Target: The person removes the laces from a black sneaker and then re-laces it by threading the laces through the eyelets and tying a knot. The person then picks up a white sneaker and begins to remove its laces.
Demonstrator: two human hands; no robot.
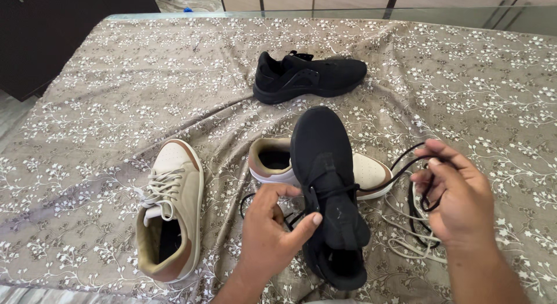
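The left hand (270, 222) is closed on the side of a black sneaker (331, 193), thumb pressed against the shoe's upper near the eyelets, fingers curled beneath and partly hidden. The sneaker stands lengthwise in front of the person, toe pointing away, opening towards the camera. A black lace (400, 167) runs taut from the sneaker's eyelets out to the right, where the right hand (455, 193) pinches it between thumb and fingers, the rest of the lace looping down under the palm.

Just behind the black sneaker lies a beige and white sneaker (371, 170) on its side, partly covered by the black one, its opening facing left and its eyelets bare. A loose pale lace (415, 240) lies in coils on the cloth below the right hand. To the left of the left hand, well apart, a second beige sneaker (171, 208) stands upright with its white lace threaded and tied. Farther back, near the middle of the table, a second black sneaker (307, 76) rests with its toe to the right. All of it sits on a taupe cloth with a white floral pattern (87, 106) spread over the table (452, 16), whose glass edge shows at the far side.
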